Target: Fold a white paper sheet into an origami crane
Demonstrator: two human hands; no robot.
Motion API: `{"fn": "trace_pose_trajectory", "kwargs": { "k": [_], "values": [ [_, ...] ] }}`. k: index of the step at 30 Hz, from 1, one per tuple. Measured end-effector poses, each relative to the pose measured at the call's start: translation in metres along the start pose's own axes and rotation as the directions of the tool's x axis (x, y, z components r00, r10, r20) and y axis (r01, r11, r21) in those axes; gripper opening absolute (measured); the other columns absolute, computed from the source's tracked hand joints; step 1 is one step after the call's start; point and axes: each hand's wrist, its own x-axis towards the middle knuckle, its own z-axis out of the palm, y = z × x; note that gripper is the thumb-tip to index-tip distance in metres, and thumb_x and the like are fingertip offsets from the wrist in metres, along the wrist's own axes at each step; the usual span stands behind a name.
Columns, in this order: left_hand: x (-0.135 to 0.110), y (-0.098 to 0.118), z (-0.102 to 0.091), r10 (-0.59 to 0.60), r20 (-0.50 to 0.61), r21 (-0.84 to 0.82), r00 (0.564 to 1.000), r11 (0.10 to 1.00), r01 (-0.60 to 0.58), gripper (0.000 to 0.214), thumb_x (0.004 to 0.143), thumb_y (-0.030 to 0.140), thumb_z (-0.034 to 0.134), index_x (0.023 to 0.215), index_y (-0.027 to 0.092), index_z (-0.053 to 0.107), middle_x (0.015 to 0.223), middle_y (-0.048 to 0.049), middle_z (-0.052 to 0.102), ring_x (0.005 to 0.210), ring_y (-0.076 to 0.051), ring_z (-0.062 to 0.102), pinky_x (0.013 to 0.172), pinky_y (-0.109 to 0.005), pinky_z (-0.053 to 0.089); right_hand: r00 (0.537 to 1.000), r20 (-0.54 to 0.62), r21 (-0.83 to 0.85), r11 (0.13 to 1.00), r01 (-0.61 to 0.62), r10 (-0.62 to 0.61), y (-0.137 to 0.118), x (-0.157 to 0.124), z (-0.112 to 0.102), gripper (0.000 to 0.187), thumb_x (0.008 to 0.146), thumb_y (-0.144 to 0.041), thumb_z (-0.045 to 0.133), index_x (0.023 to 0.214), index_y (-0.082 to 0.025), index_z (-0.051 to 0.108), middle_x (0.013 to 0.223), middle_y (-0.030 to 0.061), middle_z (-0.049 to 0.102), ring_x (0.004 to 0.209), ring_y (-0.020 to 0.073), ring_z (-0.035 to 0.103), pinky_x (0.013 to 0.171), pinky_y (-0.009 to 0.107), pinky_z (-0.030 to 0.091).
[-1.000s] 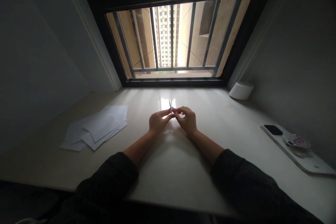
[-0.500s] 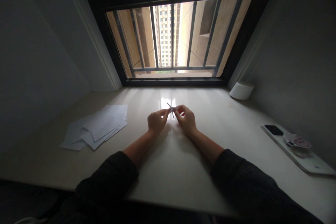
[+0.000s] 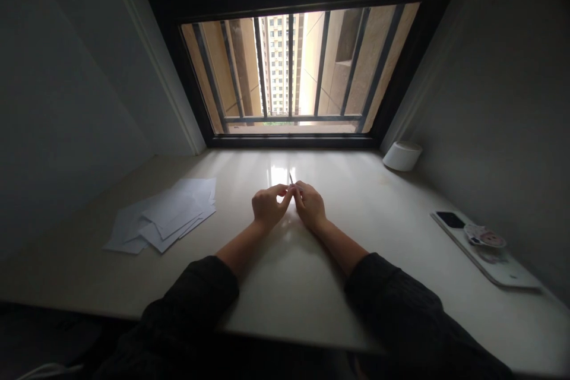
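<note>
As left-hand fingers [image 3: 279,192] and right-hand fingers [image 3: 303,187] pinch folded paper [image 3: 291,179], sheets [image 3: 173,211] lie on the glossy counter [image 3: 285,309].

No readable text, labels or numbers anywhere.

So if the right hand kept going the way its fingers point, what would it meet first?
The small folded paper, which the right hand already seems to touch, though depth is unclear.
</note>
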Motion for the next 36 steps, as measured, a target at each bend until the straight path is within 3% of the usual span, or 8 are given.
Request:
{"fn": "trace_pose_trajectory", "kwargs": {
  "k": [5,12,18,29,36],
  "values": [
    [-0.001,0.010,0.008,-0.143,0.018,-0.012,0.989,0.990,0.144,0.039,0.087,0.056,0.039,0.088,0.022,0.059,0.069,0.0015,0.062,0.060,-0.013,0.055,0.056,-0.024,0.031,1.000,-0.009,0.073,0.997,-0.028,0.029,-0.001,-0.001,-0.005,0.036,0.094,-0.040,0.028,0.076,-0.023,0.054,0.070,0.0026,0.058,0.067,0.0178,0.052,0.061,0.027,0.036],
    [-0.003,0.025,0.005,-0.129,0.032,-0.049,0.991,0.990,0.130,0.046,0.091,0.053,0.027,0.077,0.023,0.059,0.063,0.0002,0.059,0.057,-0.015,0.051,0.053,-0.025,0.027,0.998,-0.044,0.181,0.983,-0.040,0.049,-0.014,-0.001,-0.021,0.036,0.092,-0.045,0.033,0.074,-0.023,0.057,0.070,0.0024,0.061,0.065,0.0167,0.054,0.062,0.027,0.041],
    [-0.002,0.025,0.007,-0.209,0.023,-0.092,0.978,0.973,0.210,0.053,0.092,0.052,0.025,0.069,0.021,0.062,0.061,-0.0021,0.062,0.059,-0.017,0.056,0.053,-0.026,0.029,0.988,-0.077,0.268,0.957,-0.110,0.135,-0.019,-0.006,-0.016,0.038,0.090,-0.049,0.035,0.070,-0.023,0.055,0.064,0.0000,0.060,0.060,0.0150,0.056,0.060,0.026,0.042],
    [-0.001,0.011,0.020,-0.060,0.034,-0.051,0.998,0.997,0.062,0.046,0.094,0.044,0.026,0.070,0.021,0.058,0.058,-0.0006,0.059,0.055,-0.015,0.053,0.053,-0.025,0.030,0.963,-0.035,0.360,0.902,-0.239,0.269,-0.011,-0.007,-0.002,0.043,0.087,-0.058,0.037,0.064,-0.024,0.051,0.054,-0.0015,0.056,0.053,0.0156,0.053,0.056,0.026,0.040],
    [-0.002,0.008,0.018,-0.066,-0.002,-0.128,0.998,0.990,0.065,0.046,0.093,0.044,0.026,0.067,0.020,0.056,0.056,-0.0004,0.055,0.054,-0.014,0.051,0.055,-0.026,0.030,0.955,-0.023,0.515,0.822,-0.242,0.295,-0.014,-0.006,0.002,0.045,0.086,-0.058,0.039,0.059,-0.023,0.046,0.051,-0.0030,0.048,0.049,0.0135,0.047,0.053,0.026,0.039]
  ]
}}
